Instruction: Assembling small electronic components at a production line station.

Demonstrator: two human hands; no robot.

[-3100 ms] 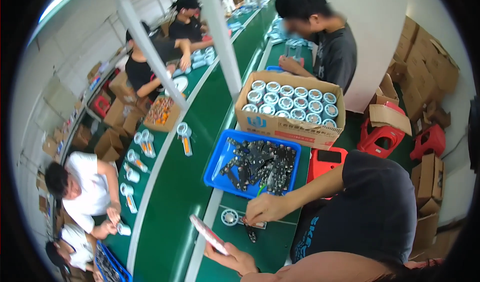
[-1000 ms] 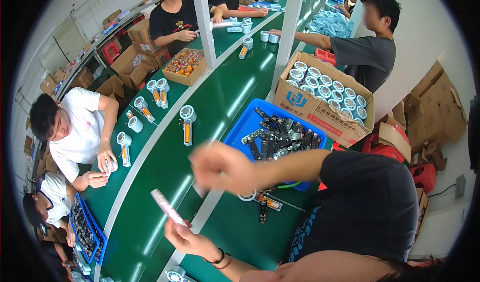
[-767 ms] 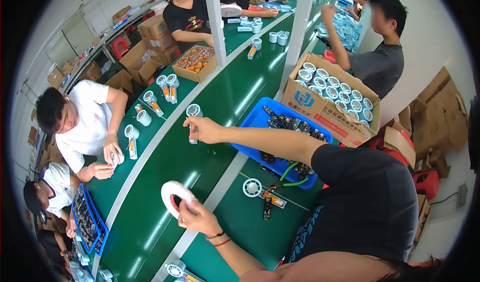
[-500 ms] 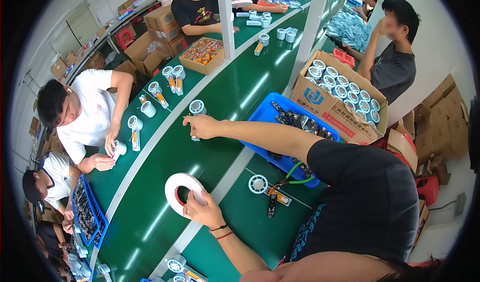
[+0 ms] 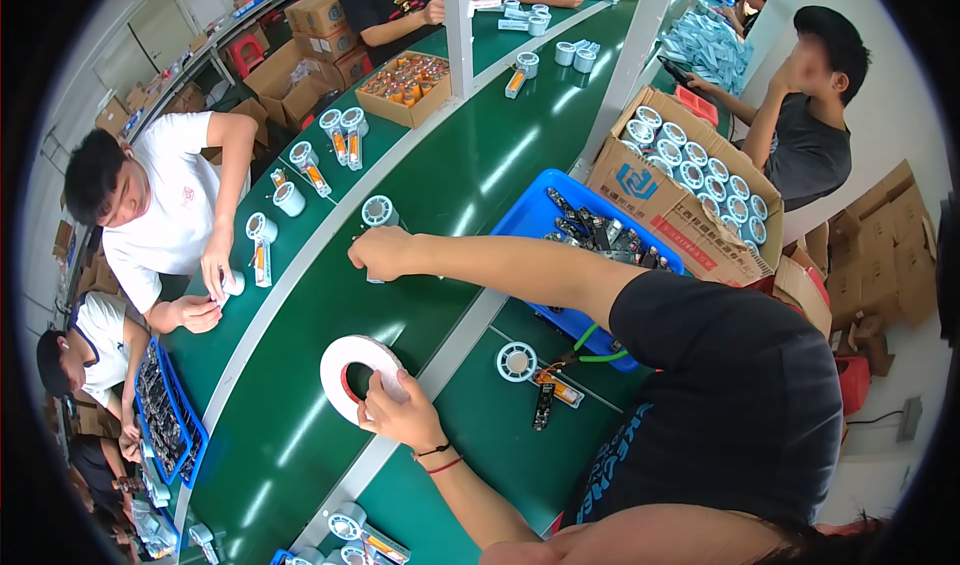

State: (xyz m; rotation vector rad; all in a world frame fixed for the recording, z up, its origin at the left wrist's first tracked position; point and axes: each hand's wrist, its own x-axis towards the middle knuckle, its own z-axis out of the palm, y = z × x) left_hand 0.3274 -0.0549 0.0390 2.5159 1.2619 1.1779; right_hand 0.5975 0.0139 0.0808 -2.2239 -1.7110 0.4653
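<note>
l. hand [image 5: 400,413] clamped on a white roll [image 5: 360,348], flat ring w/ red inner edge, seen over the green belt [image 5: 300,375] nr the metal rail [image 5: 445,367]. dark band & red band on that wrist. r. hand [image 5: 385,253] well apart from l., out over belt, fingers curled at a lt-blue round unit [image 5: 379,211]; hand hides most of unit's lower part, so can't tell if gripping or just touching.

on the bench [image 5: 470,455]: 2nd round unit [image 5: 516,362] w/ orange cell [image 5: 562,392] beside it; black circuit strip [image 5: 543,407] next to cell. green-handled pliers [image 5: 598,358] just above, handles at tray edge. blue tray [image 5: 518,203] w/ heap of black strips, partly behind r. forearm. beyond: open carton [image 5: 640,190], rows of lt-blue cylinders inside. more units [image 5: 347,520] nr lower edge.

across belt: co-worker in white shirt [image 5: 185,180], hands at a lt-blue piece [image 5: 234,283]; box of orange cells [image 5: 430,117] farther up.
</note>
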